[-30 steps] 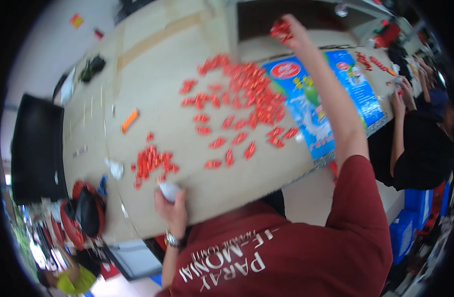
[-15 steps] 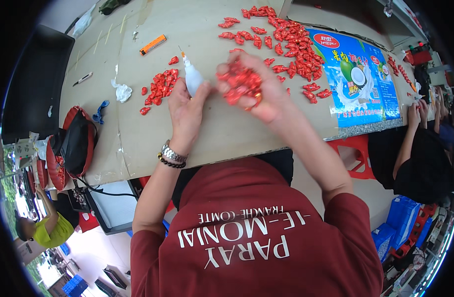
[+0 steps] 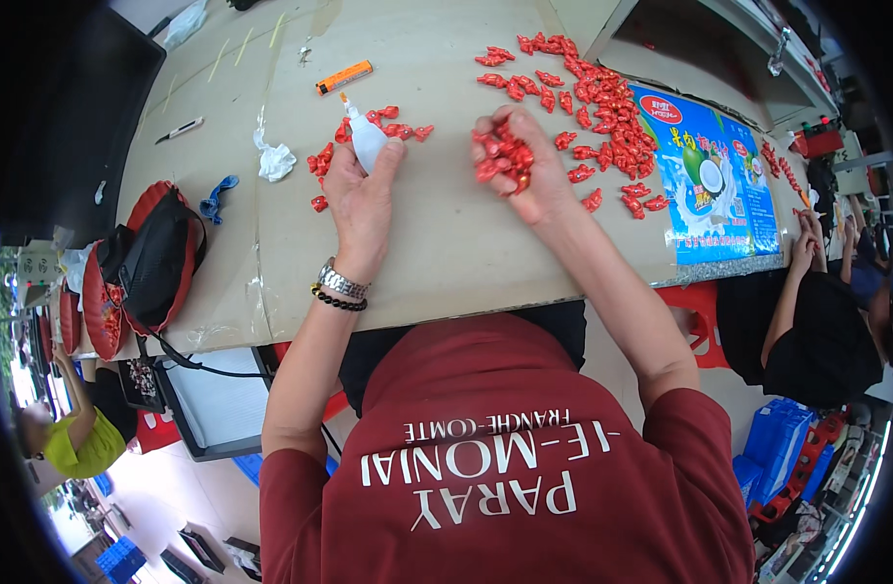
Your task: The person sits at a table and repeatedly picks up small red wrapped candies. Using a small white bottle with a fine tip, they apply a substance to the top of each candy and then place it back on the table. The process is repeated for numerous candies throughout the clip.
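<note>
My left hand (image 3: 361, 206) is closed around a white squeeze bottle (image 3: 370, 144), whose orange-based tip points away from me. Cupped in my right hand (image 3: 542, 190) is a handful of small glossy red figurines (image 3: 502, 156); their exact shape is too small to make out. Beyond and beside the bottle lies a loose group of similar red figurines (image 3: 398, 129), partly hidden by my left hand. A bigger spread of red figurines (image 3: 622, 127) covers the table to the right of my right hand.
Past the bottle lies an orange box (image 3: 344, 78). Crumpled white tissue (image 3: 275, 161), a pen (image 3: 180, 130) and a black bag (image 3: 159, 268) are on the left. A blue printed sheet (image 3: 714, 175) lies on the right, near another person's hands (image 3: 807, 238).
My hands have moved farther apart. Several red figurines now show to the right of the bottle, and the handful in my right hand looks smaller. The whole view has shifted slightly.
</note>
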Motion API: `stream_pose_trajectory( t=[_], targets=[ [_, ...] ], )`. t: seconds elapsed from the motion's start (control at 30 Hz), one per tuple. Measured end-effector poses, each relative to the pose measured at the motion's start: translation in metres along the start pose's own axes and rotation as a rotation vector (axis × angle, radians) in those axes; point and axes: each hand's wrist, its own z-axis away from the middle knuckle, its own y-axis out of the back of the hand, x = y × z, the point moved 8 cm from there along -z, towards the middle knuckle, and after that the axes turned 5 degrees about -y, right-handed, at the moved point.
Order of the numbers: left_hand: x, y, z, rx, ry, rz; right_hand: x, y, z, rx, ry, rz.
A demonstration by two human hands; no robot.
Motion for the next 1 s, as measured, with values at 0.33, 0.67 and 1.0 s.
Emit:
stream_pose_trajectory(
  t=[0.33,0.67,1.0],
  targets=[
    [-0.015,-0.04,-0.015,-0.071,-0.036,-0.045,-0.044,0.024,-0.028,0.138,0.17,0.067],
    [0.007,-0.002,-0.029,0.095,-0.099,-0.182,0.0,-0.063,0.003,-0.034,0.895,1.843],
    [0.003,-0.012,-0.024,0.132,-0.073,-0.286,0.0,-0.067,0.031,0.019,0.571,2.068]
  ],
)
